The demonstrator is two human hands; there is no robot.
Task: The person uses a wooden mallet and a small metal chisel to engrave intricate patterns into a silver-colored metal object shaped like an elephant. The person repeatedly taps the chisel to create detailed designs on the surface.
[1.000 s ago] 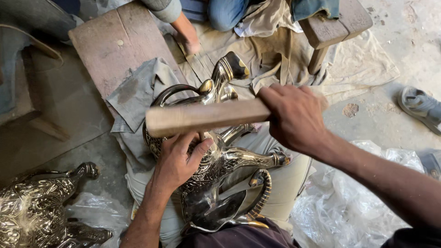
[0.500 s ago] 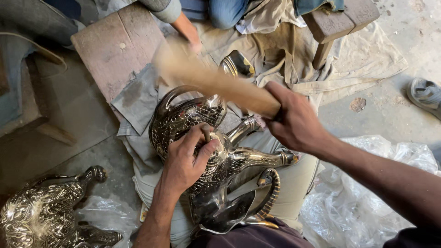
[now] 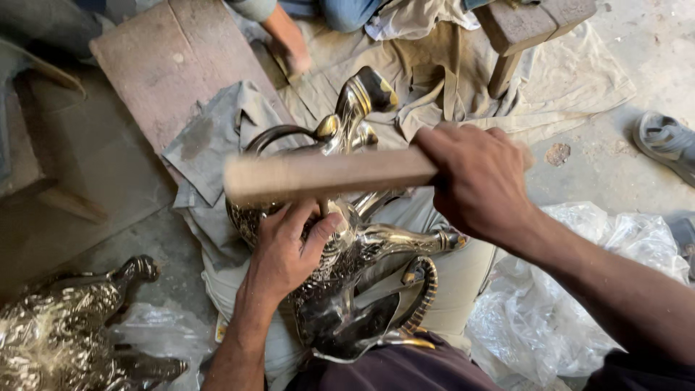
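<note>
A shiny embossed metal animal figure (image 3: 365, 242) with curved horns lies across my lap on grey cloth. My left hand (image 3: 289, 250) presses down on its body, fingers spread over the patterned metal. My right hand (image 3: 478, 181) grips one end of a pale wooden stick (image 3: 326, 174), which lies level and blurred just above the figure, pointing left. The figure's head (image 3: 365, 98) points away from me.
A second shiny metal figure (image 3: 65, 333) lies at lower left. A brown board (image 3: 181, 65) and a wooden stool (image 3: 521, 32) stand ahead. Another person's hand (image 3: 289, 51) rests on the cloth at top. Clear plastic sheeting (image 3: 572, 304) lies right, a sandalled foot (image 3: 670, 141) beyond.
The stick was raised and tilted up to the left half a second ago; it has come down level over the figure again. My left hand stays on the metal.
</note>
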